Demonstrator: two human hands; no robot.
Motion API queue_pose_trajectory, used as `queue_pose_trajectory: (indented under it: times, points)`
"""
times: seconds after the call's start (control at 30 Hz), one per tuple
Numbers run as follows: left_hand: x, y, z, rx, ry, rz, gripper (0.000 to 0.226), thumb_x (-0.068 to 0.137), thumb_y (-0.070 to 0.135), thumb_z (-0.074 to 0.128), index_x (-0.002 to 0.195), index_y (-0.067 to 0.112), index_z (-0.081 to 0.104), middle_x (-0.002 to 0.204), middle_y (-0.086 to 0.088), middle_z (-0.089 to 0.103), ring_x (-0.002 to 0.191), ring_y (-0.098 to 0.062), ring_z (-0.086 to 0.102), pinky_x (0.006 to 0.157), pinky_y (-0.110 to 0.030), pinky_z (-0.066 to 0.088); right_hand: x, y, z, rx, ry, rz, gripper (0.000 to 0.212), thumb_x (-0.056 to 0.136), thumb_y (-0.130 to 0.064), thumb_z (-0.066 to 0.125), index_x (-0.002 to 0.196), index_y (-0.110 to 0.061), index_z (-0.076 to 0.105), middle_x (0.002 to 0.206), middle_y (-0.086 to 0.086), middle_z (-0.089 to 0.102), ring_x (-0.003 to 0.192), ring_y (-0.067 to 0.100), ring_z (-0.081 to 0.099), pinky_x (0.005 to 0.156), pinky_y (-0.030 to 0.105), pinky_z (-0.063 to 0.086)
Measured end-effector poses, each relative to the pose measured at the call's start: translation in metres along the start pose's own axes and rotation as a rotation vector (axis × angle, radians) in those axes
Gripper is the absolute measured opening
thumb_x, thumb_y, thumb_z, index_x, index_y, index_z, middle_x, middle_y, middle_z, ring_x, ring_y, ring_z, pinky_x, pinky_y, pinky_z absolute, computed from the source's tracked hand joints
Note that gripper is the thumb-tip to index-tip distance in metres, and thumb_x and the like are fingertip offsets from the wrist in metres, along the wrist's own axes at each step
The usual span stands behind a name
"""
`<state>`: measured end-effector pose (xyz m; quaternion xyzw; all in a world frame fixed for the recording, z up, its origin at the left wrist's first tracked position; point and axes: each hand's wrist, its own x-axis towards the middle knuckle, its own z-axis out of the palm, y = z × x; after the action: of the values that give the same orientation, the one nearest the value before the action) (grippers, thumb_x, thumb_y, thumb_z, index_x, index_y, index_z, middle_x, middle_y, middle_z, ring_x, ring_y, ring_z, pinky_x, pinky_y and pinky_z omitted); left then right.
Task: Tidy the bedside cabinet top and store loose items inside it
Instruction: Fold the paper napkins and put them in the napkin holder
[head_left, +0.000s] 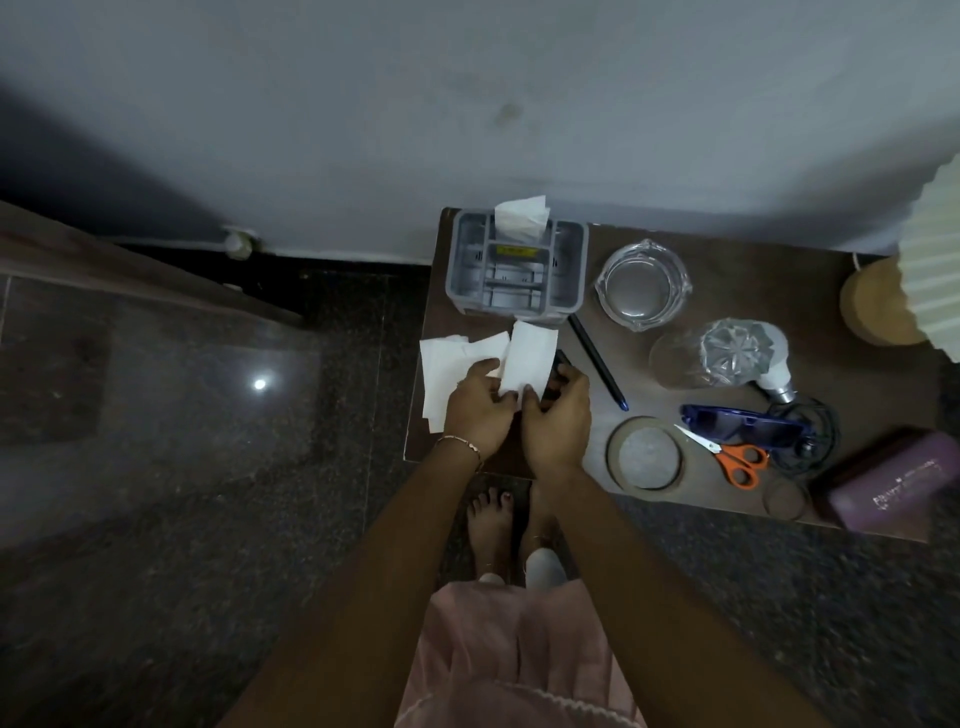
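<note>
White paper slips (447, 374) lie at the nine o'clock edge of the bedside cabinet top (737, 244), at six o'clock from a grey organiser (514, 275). My left hand (480, 410) grips them with curled fingers; my right hand (558, 421) pinches one folded slip (527, 358). I would square them into one stack before lifting.

Dim, flat light throughout; colours are muted. A small white glare spot is reflected in the polished floor (156, 467). The left wall (78, 156) is sunk in deep shadow. Frame edges are bent by wide-angle distortion; the purple box (893, 483) is smeared by blur.
</note>
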<state>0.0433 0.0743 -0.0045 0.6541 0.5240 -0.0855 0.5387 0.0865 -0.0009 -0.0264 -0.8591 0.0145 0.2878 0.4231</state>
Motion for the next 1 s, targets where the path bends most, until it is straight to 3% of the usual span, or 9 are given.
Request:
queue_pose_trajectory:
  times: [0.1,0.17,0.3,0.4,0.5,0.63,0.73,0.83,1.0]
  points:
    - [0.001,0.000,0.001,-0.031,0.003,-0.045,0.038,0.088,0.017,0.062,0.124,0.013,0.055,0.118,-0.009,0.064,0.109,-0.022,0.060,0.092,-0.023,0.043,0.003,-0.002,-0.005,0.072,-0.002,0.109,0.045,0.086,-0.012,0.067,0.125,-0.008,0.047,0.119,0.008,0.063,0.107,0.023,0.061,0.088,0.032,0.049]
    - [-0.001,-0.001,0.001,-0.059,-0.015,-0.072,0.031,0.086,0.019,0.063,0.117,0.013,0.062,0.115,-0.008,0.067,0.106,-0.024,0.062,0.097,-0.031,0.047,0.003,0.000,-0.008,0.120,-0.038,0.168,0.042,0.085,-0.010,0.068,0.123,-0.006,0.053,0.116,0.008,0.065,0.105,0.022,0.063,0.087,0.029,0.050]
    - [-0.006,-0.002,0.001,-0.164,-0.031,-0.110,0.025,0.084,0.022,0.066,0.106,0.011,0.068,0.107,-0.010,0.071,0.098,-0.025,0.066,0.094,-0.043,0.052,-0.003,0.000,-0.013,0.234,-0.110,0.242,0.027,0.087,-0.008,0.065,0.114,-0.006,0.063,0.110,0.009,0.070,0.099,0.022,0.067,0.087,0.036,0.056]
    - [-0.014,-0.001,0.000,-0.287,-0.016,-0.146,0.023,0.081,0.021,0.071,0.101,0.010,0.066,0.105,-0.011,0.070,0.099,-0.026,0.066,0.093,-0.044,0.053,-0.011,-0.006,-0.022,0.335,-0.155,0.266,0.023,0.089,-0.008,0.063,0.112,-0.007,0.064,0.103,0.005,0.070,0.089,0.015,0.067,0.073,0.021,0.054]
    - [-0.024,0.004,-0.005,-0.381,-0.006,-0.165,0.018,0.081,0.018,0.071,0.096,0.011,0.064,0.101,-0.009,0.069,0.096,-0.023,0.066,0.089,-0.039,0.055,-0.019,-0.012,-0.033,0.427,-0.211,0.278,0.022,0.088,-0.009,0.066,0.110,-0.008,0.064,0.099,0.005,0.070,0.088,0.017,0.067,0.071,0.021,0.054]
    - [-0.041,0.014,-0.016,-0.560,-0.021,-0.159,0.021,0.084,0.008,0.067,0.104,0.004,0.062,0.096,-0.008,0.067,0.084,-0.016,0.065,0.061,-0.018,0.056,-0.026,-0.023,-0.046,0.552,-0.241,0.275,0.035,0.081,-0.005,0.072,0.113,-0.010,0.060,0.099,0.001,0.068,0.091,0.016,0.067,0.075,0.026,0.056]
    - [-0.049,0.018,-0.023,-0.609,-0.049,-0.130,0.021,0.085,0.006,0.066,0.105,0.005,0.061,0.094,-0.009,0.067,0.084,-0.018,0.066,0.064,-0.022,0.057,-0.021,-0.031,-0.054,0.643,-0.273,0.289,0.058,0.079,0.001,0.072,0.130,-0.007,0.046,0.116,0.010,0.066,0.108,0.025,0.065,0.093,0.041,0.053]
    - [-0.052,0.026,-0.029,-0.616,-0.098,-0.105,0.024,0.086,0.004,0.062,0.110,0.003,0.060,0.094,-0.008,0.066,0.088,-0.020,0.065,0.066,-0.025,0.058,-0.014,-0.043,-0.064,0.663,-0.361,0.281,0.056,0.079,-0.002,0.073,0.130,-0.005,0.050,0.117,0.015,0.067,0.107,0.030,0.066,0.096,0.049,0.051]
    - [-0.051,0.043,-0.035,-0.624,-0.111,-0.077,0.016,0.087,0.003,0.059,0.102,0.008,0.061,0.091,-0.003,0.065,0.084,-0.016,0.064,0.063,-0.023,0.057,0.000,-0.075,-0.081,0.573,-0.409,0.163,0.046,0.079,0.001,0.072,0.122,-0.006,0.057,0.113,0.011,0.067,0.103,0.024,0.066,0.085,0.033,0.057]
